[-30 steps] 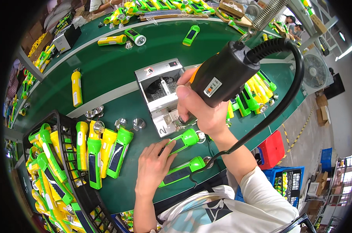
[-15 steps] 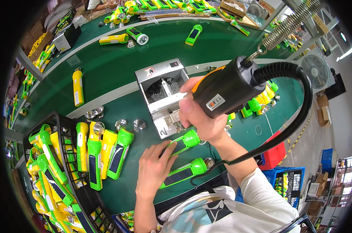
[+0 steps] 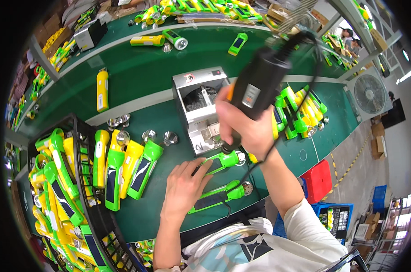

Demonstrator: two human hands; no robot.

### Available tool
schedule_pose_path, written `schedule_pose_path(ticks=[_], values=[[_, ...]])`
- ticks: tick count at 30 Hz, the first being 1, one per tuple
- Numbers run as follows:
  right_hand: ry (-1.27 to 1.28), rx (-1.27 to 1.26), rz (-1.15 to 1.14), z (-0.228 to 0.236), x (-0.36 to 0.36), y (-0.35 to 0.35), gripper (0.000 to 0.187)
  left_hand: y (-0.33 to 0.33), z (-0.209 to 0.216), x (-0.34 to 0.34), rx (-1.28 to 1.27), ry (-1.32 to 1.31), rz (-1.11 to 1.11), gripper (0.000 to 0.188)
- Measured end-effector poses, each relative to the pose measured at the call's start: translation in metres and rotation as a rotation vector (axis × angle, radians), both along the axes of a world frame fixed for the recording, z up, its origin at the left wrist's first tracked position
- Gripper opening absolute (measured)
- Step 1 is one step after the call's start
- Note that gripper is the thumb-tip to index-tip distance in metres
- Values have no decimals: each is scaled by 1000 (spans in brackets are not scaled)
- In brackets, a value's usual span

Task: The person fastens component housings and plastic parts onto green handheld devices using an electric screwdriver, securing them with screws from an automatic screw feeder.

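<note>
My right hand (image 3: 248, 129) grips a black electric screwdriver (image 3: 259, 81) that hangs from a coil spring. Its tip points down over a green flashlight (image 3: 222, 162) lying on the bench; whether it touches is blurred. Fingers of my left hand (image 3: 182, 188) press round the dark-panel end of that flashlight and hold it down. A silver reflector cup (image 3: 240, 158) sits at its head end. Nearer to me lies a second green flashlight (image 3: 214, 199), the cable crossing near it. Just beyond the held flashlight stands a metal screw feeder (image 3: 192, 119) with loose screws in its tray.
A black crate (image 3: 81, 181) full of yellow and green flashlights stands at left, with several more beside it. Loose reflector cups (image 3: 170, 138) lie behind these. At right is a flashlight pile (image 3: 300, 111); a red bin (image 3: 317, 181) stands beyond the bench edge.
My right hand has brought the screwdriver down from above the feeder to the green flashlight, tilting it upright. My left hand still holds the flashlight. The head view has shifted slightly.
</note>
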State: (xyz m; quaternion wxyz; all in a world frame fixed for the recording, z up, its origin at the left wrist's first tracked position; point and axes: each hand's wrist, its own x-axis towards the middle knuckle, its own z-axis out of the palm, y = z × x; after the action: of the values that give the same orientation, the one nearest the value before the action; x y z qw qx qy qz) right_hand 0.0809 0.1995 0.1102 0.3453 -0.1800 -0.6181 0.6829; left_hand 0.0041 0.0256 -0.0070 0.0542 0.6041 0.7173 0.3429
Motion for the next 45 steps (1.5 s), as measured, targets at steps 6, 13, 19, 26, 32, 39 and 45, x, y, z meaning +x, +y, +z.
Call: schedule_pose_path(ticks=[6, 13, 19, 26, 32, 39, 45], values=[[-44, 141, 66, -16, 33, -18, 23, -3, -3, -2, 8, 27, 2, 36], [28, 234, 56, -42, 43, -18, 27, 0, 1, 1, 1, 2, -2, 34], [27, 248, 62, -56, 47, -15, 28, 1, 0, 1, 5, 7, 6, 34], [72, 325, 47, -77, 51, -19, 29, 0, 1, -3, 17, 14, -4, 36], [145, 345, 120, -77, 49, -19, 25, -4, -3, -2, 78, -14, -19, 37], [71, 266, 87, -73, 50, -28, 24, -7, -2, 0, 82, -2, -30, 37], [25, 194, -24, -78, 47, -29, 24, -7, 7, -2, 59, 32, -54, 37]])
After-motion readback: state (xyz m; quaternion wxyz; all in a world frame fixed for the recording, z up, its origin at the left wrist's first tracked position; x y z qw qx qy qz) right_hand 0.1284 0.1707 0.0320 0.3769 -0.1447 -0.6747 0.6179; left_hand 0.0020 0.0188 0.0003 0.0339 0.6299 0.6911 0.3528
